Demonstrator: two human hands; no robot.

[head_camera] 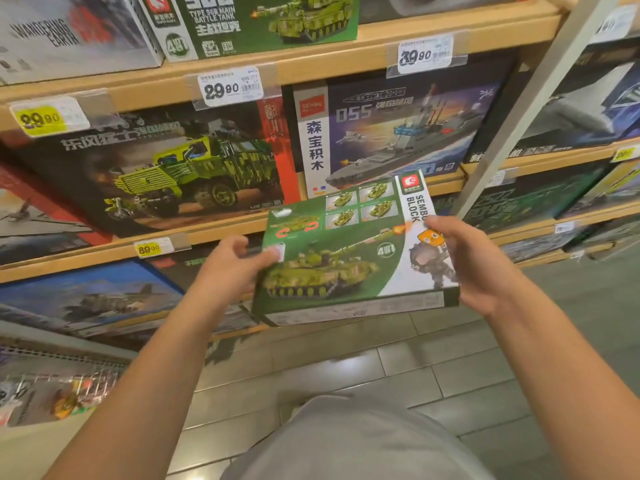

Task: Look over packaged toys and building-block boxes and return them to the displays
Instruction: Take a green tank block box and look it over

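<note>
Wooden toy shelves [311,69] filled the frame, edge boxes cropped and blurred, while left hand [231,268] and right hand [474,261], fingers curled, gripped a green tank block box [346,258] at centre.

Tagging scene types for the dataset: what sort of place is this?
Most likely a toy aisle in a shop. Wooden shelves carry boxed building-block sets, price tags are clipped to the shelf edges, and both hands hold a green tank box off the display.
</note>
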